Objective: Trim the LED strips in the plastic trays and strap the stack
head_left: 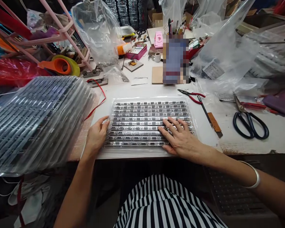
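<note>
A clear plastic tray (133, 130) lies flat on the white table in front of me. It holds rows of small metal-and-dark parts that look like connectors. At its left edge, my left hand (97, 134) is closed, thumb and fingers pinching the rim. My right hand (179, 137) rests palm down on the right part of the tray, fingers spread over several rows and hiding the parts under them. To the left stands a tall stack of similar filled trays (35, 117), leaning and spread at its right side.
Red-handled pliers (192, 94), a dark flat tool (206, 112) and large scissors (250, 125) lie to the right. Behind are a tape roll (157, 57), a pink box (137, 52) and plastic bags (95, 30). A pink rack (64, 33) stands back left. The table's front edge (247, 152) is close.
</note>
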Demonstrator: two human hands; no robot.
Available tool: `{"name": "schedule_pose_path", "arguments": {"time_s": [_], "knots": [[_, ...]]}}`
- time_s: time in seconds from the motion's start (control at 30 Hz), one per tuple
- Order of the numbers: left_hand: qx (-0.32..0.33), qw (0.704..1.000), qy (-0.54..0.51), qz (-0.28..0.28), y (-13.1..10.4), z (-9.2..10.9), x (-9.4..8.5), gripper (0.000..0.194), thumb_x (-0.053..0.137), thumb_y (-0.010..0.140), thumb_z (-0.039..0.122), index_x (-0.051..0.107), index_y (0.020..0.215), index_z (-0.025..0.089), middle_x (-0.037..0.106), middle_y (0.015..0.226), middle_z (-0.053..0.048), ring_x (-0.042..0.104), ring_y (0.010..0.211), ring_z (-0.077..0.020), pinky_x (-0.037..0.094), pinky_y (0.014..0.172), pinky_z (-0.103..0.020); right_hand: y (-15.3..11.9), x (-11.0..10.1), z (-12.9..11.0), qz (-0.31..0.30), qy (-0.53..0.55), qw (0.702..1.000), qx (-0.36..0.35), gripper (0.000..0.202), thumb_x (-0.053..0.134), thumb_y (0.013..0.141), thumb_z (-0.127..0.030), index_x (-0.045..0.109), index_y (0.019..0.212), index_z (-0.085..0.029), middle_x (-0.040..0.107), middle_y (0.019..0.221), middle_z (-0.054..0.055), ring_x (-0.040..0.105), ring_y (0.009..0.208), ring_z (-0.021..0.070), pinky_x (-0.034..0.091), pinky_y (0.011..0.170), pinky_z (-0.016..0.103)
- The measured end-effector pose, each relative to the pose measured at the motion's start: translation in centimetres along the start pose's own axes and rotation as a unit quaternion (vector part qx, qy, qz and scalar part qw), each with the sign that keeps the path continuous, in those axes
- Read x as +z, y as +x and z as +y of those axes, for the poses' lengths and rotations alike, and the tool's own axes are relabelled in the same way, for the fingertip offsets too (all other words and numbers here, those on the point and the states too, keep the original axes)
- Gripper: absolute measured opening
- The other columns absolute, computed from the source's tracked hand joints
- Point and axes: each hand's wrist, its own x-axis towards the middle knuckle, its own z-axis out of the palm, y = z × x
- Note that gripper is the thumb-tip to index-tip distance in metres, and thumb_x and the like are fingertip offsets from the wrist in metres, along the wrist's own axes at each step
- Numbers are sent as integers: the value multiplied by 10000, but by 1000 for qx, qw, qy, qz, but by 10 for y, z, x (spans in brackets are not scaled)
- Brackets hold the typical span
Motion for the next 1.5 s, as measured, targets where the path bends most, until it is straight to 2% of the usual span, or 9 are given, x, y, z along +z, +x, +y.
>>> {"name": "schedule_pose_path", "arguments": {"time_s": [0.1, 0.3, 0.47, 0.67, 0.83, 1.1, 1.27, 1.4, 1.5], "knots": [[-6, 998, -64, -19, -2, 2, 0, 568, 500, 818, 525, 594, 1212, 127, 686, 977, -95, 621, 901, -230, 489, 784, -320, 1, 1, -1, 9, -2, 1000, 9, 542, 471, 898, -413, 445, 1346, -108, 394, 1415, 228, 312, 1326, 384, 259, 1033, 574], [-106, 961, -244, -74, -10, 4, -8, 823, 681, 655, 537, 470, 1305, 79, 633, 642, -20, 587, 587, -177, 470, 542, -277, -23, -7, 17, 51, 117, 990, 68, 528, 396, 923, -506, 433, 1352, -201, 438, 1410, 122, 381, 1308, 263, 328, 1047, 472], [-61, 969, -219, -93, -11, 2, -20, 717, 666, 702, 503, 525, 1248, 60, 532, 600, 26, 490, 567, -122, 387, 527, -235, -51, 16, 46, 177, 122, 918, 333, 511, 370, 914, -505, 565, 1216, -142, 569, 1237, 160, 512, 1166, 310, 398, 976, 523], [-26, 965, -226, -130, -13, -4, -29, 671, 633, 754, 469, 504, 1296, 96, 490, 693, 27, 472, 681, -124, 395, 650, -251, -36, 27, 48, 157, 211, 890, 373, 537, 337, 864, -449, 602, 1168, -95, 592, 1222, 174, 519, 1176, 300, 381, 1043, 497], [-14, 960, -240, -145, -15, -8, -30, 706, 607, 802, 400, 370, 1415, 141, 363, 670, 57, 375, 623, -95, 313, 598, -228, -27, 12, 37, 165, 350, 809, 442, 549, 493, 828, -472, 563, 1267, -150, 498, 1374, 127, 434, 1290, 267, 314, 1117, 444], [15, 971, -178, -157, -16, -3, -33, 585, 587, 812, 411, 499, 1334, 160, 563, 754, 5, 481, 696, -126, 389, 674, -253, -23, -10, 32, 236, 579, 649, 434, 376, 682, 737, -411, 683, 1086, -270, 557, 1330, 35, 433, 1300, 223, 262, 1147, 380], [33, 971, -153, -180, -18, 2, -31, 537, 592, 813, 404, 537, 1302, 191, 647, 939, -20, 502, 743, -136, 406, 726, -260, -22, -29, 30, 291, 586, 643, 398, 303, 693, 733, -336, 703, 1028, -271, 559, 1326, 44, 423, 1306, 251, 251, 1147, 438], [42, 976, -130, -169, -21, 3, -27, 562, 627, 791, 420, 533, 1308, 217, 545, 732, 32, 416, 646, -109, 364, 643, -234, -24, -39, 30, 297, 642, 621, 337, 466, 689, 726, -269, 616, 1180, -346, 413, 1452, 58, 611, 1082, 315, 477, 956, 538], [28, 976, -167, -133, -23, 2, -25, 703, 643, 770, 469, 440, 1380, 182, 422, 625, 60, 381, 590, -105, 346, 590, -227, -26, -36, 29, 290, 646, 620, 338, 566, 639, 745, -231, 520, 1273, -399, 418, 1447, 64, 641, 1020, 320, 480, 932, 570]]}}
